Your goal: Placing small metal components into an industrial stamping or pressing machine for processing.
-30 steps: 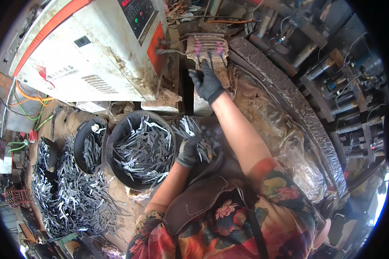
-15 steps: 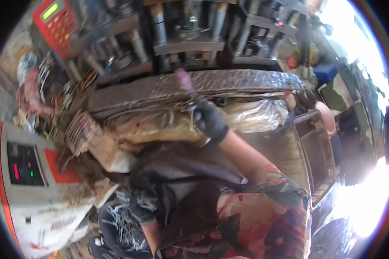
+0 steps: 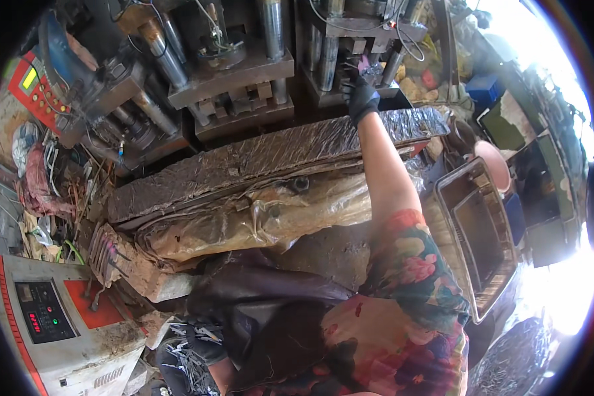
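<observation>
My right hand (image 3: 361,99), in a black glove, reaches forward to the right-hand press (image 3: 376,30), its forearm stretched across the bench. The fingers are closed around a slim thing with a pink end (image 3: 363,63), which points into the gap between the press blocks; its exact kind is unclear. At the lower left, my left hand (image 3: 204,344), also gloved in black, is down at a dark bucket (image 3: 168,363) of thin grey metal pieces (image 3: 193,369). Its fingers are mostly hidden among the pieces and dark cloth, so its grip does not show.
More presses with steel columns (image 3: 272,30) line the back. Before them lies a long plastic-wrapped pad (image 3: 244,162). A control cabinet (image 3: 105,350) stands at left beside a brick-like block (image 3: 145,270). At right are a rectangular tray (image 3: 442,198) and a blue box (image 3: 484,88).
My right hand has gone forward and right, from above the wrapped pad into the right press, still holding the pink-ended thing. The view has shifted; my left hand stays by the bucket.
</observation>
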The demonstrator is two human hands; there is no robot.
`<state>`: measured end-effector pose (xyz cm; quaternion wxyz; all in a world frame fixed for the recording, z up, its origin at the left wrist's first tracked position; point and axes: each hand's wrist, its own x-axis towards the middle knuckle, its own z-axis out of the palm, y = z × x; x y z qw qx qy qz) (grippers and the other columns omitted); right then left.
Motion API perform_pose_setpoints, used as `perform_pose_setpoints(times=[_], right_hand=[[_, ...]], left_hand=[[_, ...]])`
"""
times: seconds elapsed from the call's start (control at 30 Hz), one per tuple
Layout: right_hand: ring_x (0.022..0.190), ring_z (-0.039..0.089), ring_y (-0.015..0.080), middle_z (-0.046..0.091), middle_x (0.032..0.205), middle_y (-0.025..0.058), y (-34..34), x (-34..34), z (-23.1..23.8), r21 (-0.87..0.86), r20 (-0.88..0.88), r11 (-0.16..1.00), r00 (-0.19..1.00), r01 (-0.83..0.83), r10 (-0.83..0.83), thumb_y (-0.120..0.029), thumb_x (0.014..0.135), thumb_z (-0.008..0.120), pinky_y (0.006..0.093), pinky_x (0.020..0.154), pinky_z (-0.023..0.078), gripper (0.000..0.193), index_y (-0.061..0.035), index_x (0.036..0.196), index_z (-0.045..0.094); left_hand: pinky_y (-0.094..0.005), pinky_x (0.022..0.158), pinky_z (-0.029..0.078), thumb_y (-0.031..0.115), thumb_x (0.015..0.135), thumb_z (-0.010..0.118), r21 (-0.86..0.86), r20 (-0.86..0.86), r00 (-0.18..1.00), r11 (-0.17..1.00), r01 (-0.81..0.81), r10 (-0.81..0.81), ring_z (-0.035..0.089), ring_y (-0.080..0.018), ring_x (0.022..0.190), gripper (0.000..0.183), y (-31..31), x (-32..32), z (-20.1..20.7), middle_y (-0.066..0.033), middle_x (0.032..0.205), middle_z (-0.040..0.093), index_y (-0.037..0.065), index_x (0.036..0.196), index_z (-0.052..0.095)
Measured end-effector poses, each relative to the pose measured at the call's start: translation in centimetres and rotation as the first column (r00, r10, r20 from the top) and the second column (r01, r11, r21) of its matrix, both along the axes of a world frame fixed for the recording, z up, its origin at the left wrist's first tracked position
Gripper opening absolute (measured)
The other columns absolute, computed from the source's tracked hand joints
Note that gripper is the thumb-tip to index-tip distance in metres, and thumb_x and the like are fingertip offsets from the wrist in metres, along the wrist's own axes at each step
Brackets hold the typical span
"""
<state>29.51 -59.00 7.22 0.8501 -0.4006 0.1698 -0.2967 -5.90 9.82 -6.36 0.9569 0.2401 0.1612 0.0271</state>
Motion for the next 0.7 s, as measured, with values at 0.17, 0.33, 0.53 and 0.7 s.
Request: perform_pose_setpoints(times=[0.17,0.33,0.53,0.7], right_hand=[[0.056,0.056,0.0124,0.064,0.074,0.0031,-2.8,-1.6,0.0,0.097,-0.01,0.995,1.0,0.015,-0.014,-0.027,0.102,0.056,0.0253,0.046,0.044,0.015,-0.013,0.104,0.062],[0.054,0.056,0.0141,0.064,0.074,0.005,-3.8,-8.7,0.4,0.028,0.016,0.997,0.997,0.077,-0.077,-0.025,0.105,0.051,0.0251,0.045,0.045,0.016,-0.0115,0.102,0.058],[0.044,0.057,0.0161,0.061,0.055,0.0076,0.0,-23.9,-1.7,-0.836,-0.43,0.515,0.808,-0.188,-0.402,-0.055,0.101,0.044,0.0329,0.05,0.046,0.06,-0.0049,0.087,0.074],[0.078,0.072,0.0306,0.073,0.086,0.0197,4.2,-26.4,1.5,-0.584,-0.668,0.114,0.396,-0.804,-0.63,-0.056,0.099,0.04,0.0428,0.08,0.055,0.058,-0.01,0.1,0.075]], left_hand=[[-0.0391,0.091,0.056,0.014,0.096,0.06,-0.019,0.012,0.998,0.998,0.06,-0.06,0.064,-0.0221,0.1,0.023,-0.8,0.5,0.7,-0.0034,0.106,0.067,0.012,0.12,0.061],[-0.0376,0.087,0.058,0.012,0.097,0.058,-0.024,0.076,0.99,0.992,0.123,-0.121,0.064,-0.0215,0.1,0.024,-0.8,0.5,1.3,-0.0045,0.108,0.065,0.012,0.121,0.059],[-0.0379,0.091,0.054,0.021,0.1,0.053,-0.073,0.083,0.982,0.982,0.174,-0.168,0.063,-0.0216,0.1,0.025,0.1,0.3,1.3,-0.0054,0.109,0.064,0.011,0.122,0.057],[-0.039,0.093,0.055,0.013,0.096,0.055,-0.136,0.176,0.967,0.969,0.207,-0.182,0.062,-0.0223,0.101,0.026,-1.2,0.3,2.7,-0.0087,0.108,0.062,0.008,0.122,0.055]])
